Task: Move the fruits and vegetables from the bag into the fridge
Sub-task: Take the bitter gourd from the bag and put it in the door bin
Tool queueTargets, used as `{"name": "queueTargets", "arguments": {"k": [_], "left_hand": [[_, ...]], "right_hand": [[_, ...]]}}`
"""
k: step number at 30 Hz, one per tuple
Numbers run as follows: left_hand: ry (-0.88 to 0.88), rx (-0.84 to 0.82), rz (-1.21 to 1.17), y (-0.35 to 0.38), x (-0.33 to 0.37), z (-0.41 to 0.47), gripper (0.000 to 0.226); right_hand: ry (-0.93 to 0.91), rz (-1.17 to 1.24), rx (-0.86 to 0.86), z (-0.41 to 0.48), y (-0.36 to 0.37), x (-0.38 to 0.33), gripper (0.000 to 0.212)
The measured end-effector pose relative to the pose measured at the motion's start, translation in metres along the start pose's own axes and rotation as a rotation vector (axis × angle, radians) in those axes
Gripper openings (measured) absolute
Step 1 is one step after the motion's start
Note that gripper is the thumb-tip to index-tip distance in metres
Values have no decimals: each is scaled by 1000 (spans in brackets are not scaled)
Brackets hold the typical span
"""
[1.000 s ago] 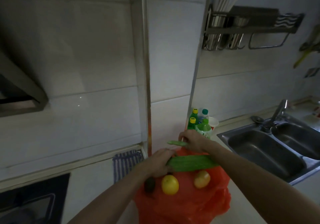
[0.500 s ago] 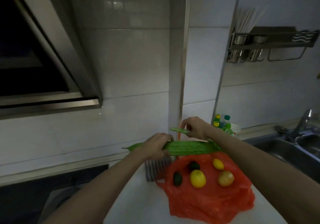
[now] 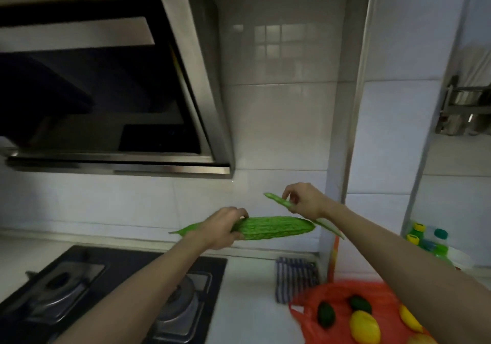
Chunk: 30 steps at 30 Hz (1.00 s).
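Bitter gourd [image 3: 271, 228], long, green and bumpy, is now held level in the air in front of the white tiled wall, clear of the orange plastic bag [image 3: 337, 290]. A second ago it hovered just above the bag's open mouth. The left hand [image 3: 220, 228] grips it near its tapered left end, its fingers [image 3: 239, 212] curled over the top. The right hand [image 3: 305, 201] is raised just beside and above it and pinches a long flat green pod [image 3: 277, 200] between thumb and fingertips, with the other fingers loosely bent. Both hands have moved up and left since the earlier views, and the view has swung with them, so a gas stove [image 3: 79, 277] and the range hood [image 3: 106, 91] above it now fill the left side. The bag has slid to the lower right corner and lies open on the white surface [image 3: 252, 303] beside a striped cloth [image 3: 295, 277]. Inside it are yellow lemons [image 3: 364, 326] and two dark green fruits [image 3: 326, 315]. No fridge is in view. Judging from this, two vegetables are out of the bag and on their way, the person appears to be turning to look for the fridge, and several fruits wait for later trips.
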<state>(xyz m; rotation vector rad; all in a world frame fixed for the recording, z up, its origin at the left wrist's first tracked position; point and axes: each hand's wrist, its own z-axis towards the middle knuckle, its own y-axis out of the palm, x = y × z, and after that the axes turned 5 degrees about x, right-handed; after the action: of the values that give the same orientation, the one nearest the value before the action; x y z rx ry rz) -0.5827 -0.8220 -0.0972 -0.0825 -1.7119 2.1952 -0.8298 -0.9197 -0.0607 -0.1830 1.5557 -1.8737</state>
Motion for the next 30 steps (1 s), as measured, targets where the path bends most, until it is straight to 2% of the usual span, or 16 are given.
{"name": "queueTargets", "arguments": {"k": [14,21,30], "left_hand": [[-381,70,153,-42,2,-144,48],[-633,67,219,-75,2,-263,53],[-843,143,309,-124,6,-386,48]], "right_hand": [[-256,208,-108,-12,29,-68,21],[-420,281,-197,-31,58,-151,20],[-615,296,-252,-62,72,-270,19]]}}
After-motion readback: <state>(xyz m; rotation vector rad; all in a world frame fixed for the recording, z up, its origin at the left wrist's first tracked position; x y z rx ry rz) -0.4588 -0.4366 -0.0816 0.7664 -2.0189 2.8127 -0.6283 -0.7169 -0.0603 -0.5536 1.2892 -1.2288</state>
